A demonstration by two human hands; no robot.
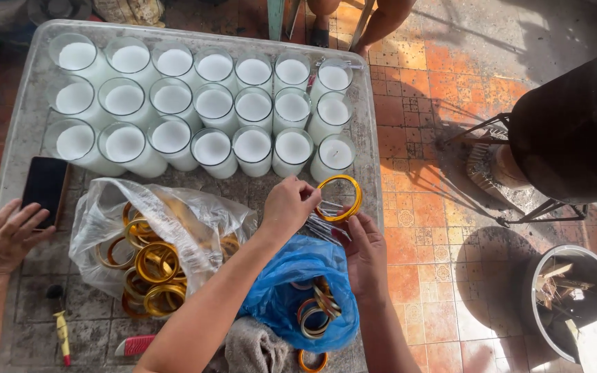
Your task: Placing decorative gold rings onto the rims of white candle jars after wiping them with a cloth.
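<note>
nearest, one blue bag (pixel 291 273) of rings is sitting under the wrists and one clear bag (pixel 174 221) is lying left of them. the right hand (pixel 366 257) is gripping one yellow ring (pixel 342 181) with a bundle of pins (pixel 325 226); the left hand (pixel 290 204) is pinching one pin. the loose bundle is risking slipping and scattering over the desk (pixel 29 138). beyond the hands, twenty-one white-filled jars (pixel 253 146) are standing close; a reaching sleeve is likely tipping one.

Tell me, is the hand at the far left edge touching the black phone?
Touching. The head view shows the fingertips of that hand lying over the lower left edge of the black phone, which rests flat on the table.
</note>
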